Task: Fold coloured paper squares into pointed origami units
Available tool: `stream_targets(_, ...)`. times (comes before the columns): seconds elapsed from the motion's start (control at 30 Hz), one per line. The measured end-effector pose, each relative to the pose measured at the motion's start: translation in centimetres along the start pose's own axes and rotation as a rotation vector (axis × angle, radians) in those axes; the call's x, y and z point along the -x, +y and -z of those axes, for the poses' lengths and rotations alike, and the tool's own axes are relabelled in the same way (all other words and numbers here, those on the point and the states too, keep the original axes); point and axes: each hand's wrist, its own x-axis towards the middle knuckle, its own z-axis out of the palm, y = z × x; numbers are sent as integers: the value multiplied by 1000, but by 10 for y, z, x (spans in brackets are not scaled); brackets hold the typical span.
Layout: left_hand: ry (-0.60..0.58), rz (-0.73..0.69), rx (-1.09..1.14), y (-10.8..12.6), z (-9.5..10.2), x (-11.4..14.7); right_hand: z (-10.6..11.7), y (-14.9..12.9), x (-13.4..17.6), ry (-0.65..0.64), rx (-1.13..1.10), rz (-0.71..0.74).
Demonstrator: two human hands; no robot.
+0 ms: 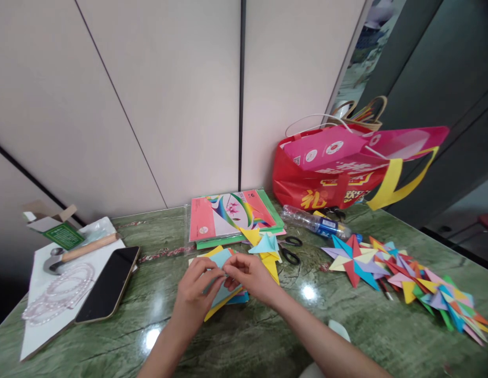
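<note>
My left hand (199,283) and my right hand (246,270) meet at the fingertips, both pinched closed. Whatever sits between the fingers is too small or hidden to name. Right beneath and behind them is light blue paper (220,258), on top of a small stack with yellow paper (211,314) at its edges. Just right of the stack lie folded paper pieces, one light blue (266,243) and several yellow (272,266). Black-handled scissors (291,256) lie beside these pieces, with their blades partly covered.
Behind is a packet of coloured paper (232,212). To the right are a red bag (330,173), a plastic bottle (318,223) and several paper stars (354,260). On the left are a phone (110,283), a hammer (86,249), beads (65,291) and a green box (61,233).
</note>
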Motion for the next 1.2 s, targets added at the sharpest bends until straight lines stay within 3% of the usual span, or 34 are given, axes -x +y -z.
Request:
stream_targets(0.1,104,65,-12,0,1,-1,3,3,-3,68,-18,30)
stream_targets(0.2,145,339,111,-1,1,-2,6,4,-4,141,-61,67)
stream_targets(0.3,53,654,369,0,0,-3,8,3,-5,168,-88,93)
stream_targets(0.37,-17,793,500,1,-1,-4,8,2,-4,153,-81,100)
stream_targets(0.53,13,922,711,3,-1,-4,7,2,-4,123,-26,129)
stream_targets(0.7,43,983,828,6,-3,-4,8,4,-4,168,-8,148)
stream_targets(0.87,-16,984,796,9,-1,-6,11,4,-5,163,-3,144)
stream_targets(1.03,-57,861,596,7,1,-6,12,2,-3,72,-82,68)
stream_targets(1.2,-60,735,489,7,3,-7,12,2,-1,-30,-75,101)
